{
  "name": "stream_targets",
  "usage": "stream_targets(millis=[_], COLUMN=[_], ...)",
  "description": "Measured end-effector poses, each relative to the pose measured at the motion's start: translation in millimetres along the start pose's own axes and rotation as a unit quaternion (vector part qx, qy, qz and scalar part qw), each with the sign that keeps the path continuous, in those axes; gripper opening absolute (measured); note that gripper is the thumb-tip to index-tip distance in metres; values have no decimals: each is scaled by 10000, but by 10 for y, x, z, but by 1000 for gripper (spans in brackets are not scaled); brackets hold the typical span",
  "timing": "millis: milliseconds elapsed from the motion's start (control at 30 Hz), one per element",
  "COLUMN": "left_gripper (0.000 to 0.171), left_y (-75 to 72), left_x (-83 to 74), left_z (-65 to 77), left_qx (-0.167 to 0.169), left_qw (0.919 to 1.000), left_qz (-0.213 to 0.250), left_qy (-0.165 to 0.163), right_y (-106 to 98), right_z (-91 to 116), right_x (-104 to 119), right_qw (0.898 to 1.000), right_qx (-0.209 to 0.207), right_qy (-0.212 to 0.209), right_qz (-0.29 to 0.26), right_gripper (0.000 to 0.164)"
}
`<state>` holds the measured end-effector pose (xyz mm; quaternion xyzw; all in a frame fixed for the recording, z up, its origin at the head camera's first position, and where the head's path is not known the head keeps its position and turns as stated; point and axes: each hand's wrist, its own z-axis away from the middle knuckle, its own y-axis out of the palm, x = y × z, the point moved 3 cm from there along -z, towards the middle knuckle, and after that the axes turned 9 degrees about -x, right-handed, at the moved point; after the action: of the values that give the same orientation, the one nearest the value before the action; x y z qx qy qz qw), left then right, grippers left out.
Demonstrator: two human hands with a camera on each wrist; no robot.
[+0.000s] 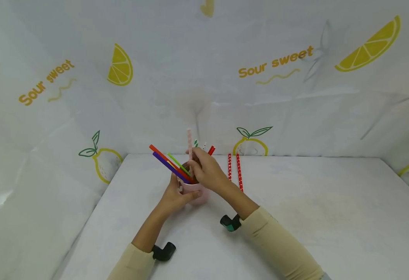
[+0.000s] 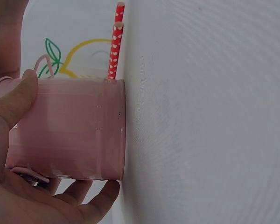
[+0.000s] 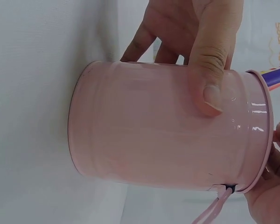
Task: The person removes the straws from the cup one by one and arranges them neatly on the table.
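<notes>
A pink metal pail (image 1: 200, 197) with a thin wire handle stands upright on the table. My left hand (image 1: 174, 197) grips its side, the thumb lying across the front wall and the fingers behind, as the right wrist view also shows. Over the rim, my right hand (image 1: 208, 170) pinches a pale pink straw (image 1: 189, 142) that stands nearly upright, its lower end hidden in the pail. Leaning left out of the pail are a purple straw (image 1: 166, 163), an orange-red straw (image 1: 157, 150) and a green straw (image 1: 176, 162). A red straw (image 1: 211, 150) pokes out behind my right hand.
Two red straws with white spots lie on the white table (image 1: 313, 210) right of the pail: a left one (image 1: 229, 165) and a right one (image 1: 239, 171). A white backdrop (image 1: 176, 77) printed with lemons rises behind. Both wrists carry black camera mounts (image 1: 164, 252).
</notes>
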<state>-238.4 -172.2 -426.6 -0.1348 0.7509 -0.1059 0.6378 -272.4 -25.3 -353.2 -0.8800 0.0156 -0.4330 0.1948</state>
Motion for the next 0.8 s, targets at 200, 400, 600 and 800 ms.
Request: stream_targets(millis=[200, 400, 600, 800], left_gripper=[108, 105, 103, 102], left_y=[7, 12, 25, 30], left_x=[-6, -19, -4, 3], left_z=[-5, 6, 5, 2], left_qx=[-32, -38, -91, -109], left_qw=[10000, 9998, 9995, 9995], left_qz=[-14, 170, 290, 297], left_qy=[41, 110, 127, 60], right_y=[-78, -175, -278, -383], right_z=[-11, -35, -33, -21], right_x=[24, 30, 51, 101], right_qw=[9988, 9956, 9919, 9872], right_qx=[-451, -886, -1167, -1388], right_qy=[-205, -277, -120, -87], right_qz=[-22, -95, -486, -775], right_gripper=[27, 30, 32, 33])
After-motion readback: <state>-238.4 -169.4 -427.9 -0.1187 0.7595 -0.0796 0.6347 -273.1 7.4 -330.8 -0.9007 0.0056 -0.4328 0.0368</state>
